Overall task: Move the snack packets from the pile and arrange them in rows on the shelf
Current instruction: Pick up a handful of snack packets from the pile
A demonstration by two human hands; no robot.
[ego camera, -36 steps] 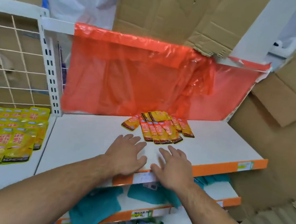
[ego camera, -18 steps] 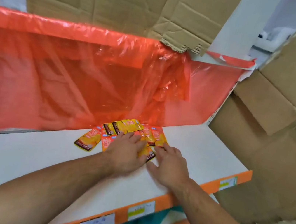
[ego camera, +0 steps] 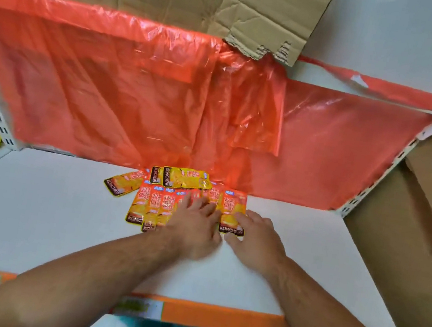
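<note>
A second ago both hands lay at the near edge of the shelf (ego camera: 30, 219), apart from the pile. Now they have reached it. The snack packets (ego camera: 151, 204) lie in a small fan far back on the shelf, just in front of the red plastic sheet (ego camera: 107, 89). Most point near to far, with their dark ends toward the near side. Two at the back lie left to right, and one on the left is tilted. The left hand (ego camera: 193, 227) lies flat on the middle packets, fingers straight and spread. The right hand (ego camera: 254, 234) is open too, and its fingers touch the rightmost packet (ego camera: 233, 208).
</note>
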